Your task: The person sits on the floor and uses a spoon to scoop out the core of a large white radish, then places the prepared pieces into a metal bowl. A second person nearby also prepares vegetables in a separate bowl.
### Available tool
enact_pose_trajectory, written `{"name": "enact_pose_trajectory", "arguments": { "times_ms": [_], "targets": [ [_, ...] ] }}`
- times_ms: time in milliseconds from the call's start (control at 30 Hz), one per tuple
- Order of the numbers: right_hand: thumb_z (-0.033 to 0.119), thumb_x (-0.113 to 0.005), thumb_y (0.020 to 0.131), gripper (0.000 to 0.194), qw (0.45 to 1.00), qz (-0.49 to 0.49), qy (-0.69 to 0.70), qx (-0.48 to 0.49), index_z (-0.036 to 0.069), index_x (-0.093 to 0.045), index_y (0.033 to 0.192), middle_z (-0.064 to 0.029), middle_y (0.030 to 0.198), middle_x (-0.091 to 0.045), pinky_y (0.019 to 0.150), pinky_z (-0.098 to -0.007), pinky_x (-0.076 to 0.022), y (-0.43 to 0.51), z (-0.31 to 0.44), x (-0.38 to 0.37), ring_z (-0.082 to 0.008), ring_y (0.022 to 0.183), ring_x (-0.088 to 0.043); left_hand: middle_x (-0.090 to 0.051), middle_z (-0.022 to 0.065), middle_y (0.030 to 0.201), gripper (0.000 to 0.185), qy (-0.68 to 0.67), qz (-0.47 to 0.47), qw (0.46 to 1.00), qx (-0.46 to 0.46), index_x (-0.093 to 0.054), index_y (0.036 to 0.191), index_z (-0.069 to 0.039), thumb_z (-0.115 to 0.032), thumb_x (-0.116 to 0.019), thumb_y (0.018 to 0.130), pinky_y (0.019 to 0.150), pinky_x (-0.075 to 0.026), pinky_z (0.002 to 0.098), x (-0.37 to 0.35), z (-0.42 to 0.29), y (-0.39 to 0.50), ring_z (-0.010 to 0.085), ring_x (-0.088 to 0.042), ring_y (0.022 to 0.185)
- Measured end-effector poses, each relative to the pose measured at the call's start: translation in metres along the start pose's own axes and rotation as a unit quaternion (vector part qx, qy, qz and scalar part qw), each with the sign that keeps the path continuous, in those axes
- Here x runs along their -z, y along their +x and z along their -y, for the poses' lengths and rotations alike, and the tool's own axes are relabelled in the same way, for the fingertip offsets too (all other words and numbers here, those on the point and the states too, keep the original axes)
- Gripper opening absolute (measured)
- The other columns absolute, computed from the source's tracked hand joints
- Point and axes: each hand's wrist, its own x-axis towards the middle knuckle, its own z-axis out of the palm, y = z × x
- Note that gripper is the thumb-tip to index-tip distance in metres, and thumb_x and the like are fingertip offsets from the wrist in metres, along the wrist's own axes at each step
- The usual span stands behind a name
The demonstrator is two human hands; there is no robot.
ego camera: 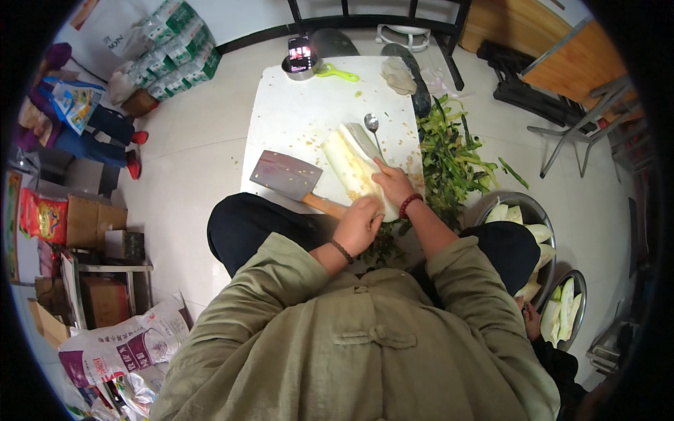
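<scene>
A long piece of peeled winter melon lies tilted on the white table, its seedy yellow core exposed. My right hand grips its right side near the close end. At that same end, my left hand touches the core with curled fingers; blur hides whether they hold any pulp. A metal spoon rests beyond my right hand, its handle running toward the fingers. To the left lies a cleaver with seeds on its blade and its wooden handle beside my left hand. Loose seeds are scattered over the tabletop.
A phone leans in a metal bowl beside a green peeler. Green peelings cover the floor at right. Metal basins hold peeled pieces, with another person's hand near. Someone in red shoes is at left.
</scene>
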Motion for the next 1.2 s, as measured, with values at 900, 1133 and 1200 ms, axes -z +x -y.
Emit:
{"name": "enact_pose_trajectory", "arguments": {
  "times_ms": [900, 1133, 1200],
  "targets": [
    [0.011, -0.067, 0.072, 0.058, 0.985, 0.042, 0.137, -0.094, 0.008, -0.056, 0.130, -0.0077, 0.109, -0.065, 0.081, -0.0252, -0.0474, -0.014, 0.014, 0.034, -0.0115, 0.088, -0.061, -0.014, 0.0237, 0.152, 0.109, 0.088, 0.027, 0.967, 0.237, -0.012, 0.149, -0.006, -0.046, -0.075, 0.069, 0.114, -0.021, 0.0435, 0.049, 0.106, 0.110, 0.0364, -0.015, 0.141],
    [0.011, -0.066, 0.071, 0.059, 0.986, 0.045, 0.112, -0.111, 0.010, -0.057, 0.129, -0.0089, 0.105, -0.066, 0.078, -0.0258, -0.0488, -0.015, 0.018, 0.033, -0.0121, 0.084, -0.061, -0.046, 0.0237, 0.127, 0.113, 0.138, 0.111, 0.913, 0.366, -0.028, 0.141, -0.008, -0.043, -0.085, 0.050, 0.096, -0.045, 0.0397, 0.044, 0.097, 0.139, 0.0374, -0.048, 0.119],
    [0.010, -0.066, 0.071, 0.058, 0.988, 0.035, 0.108, -0.108, 0.010, -0.058, 0.129, -0.0093, 0.104, -0.067, 0.077, -0.0257, -0.0490, -0.015, 0.019, 0.032, -0.0122, 0.083, -0.062, -0.051, 0.0232, 0.123, 0.097, 0.125, 0.102, 0.912, 0.377, -0.039, 0.133, -0.006, -0.038, -0.083, 0.053, 0.094, -0.048, 0.0396, 0.045, 0.101, 0.144, 0.0377, -0.054, 0.113]
  ]
}}
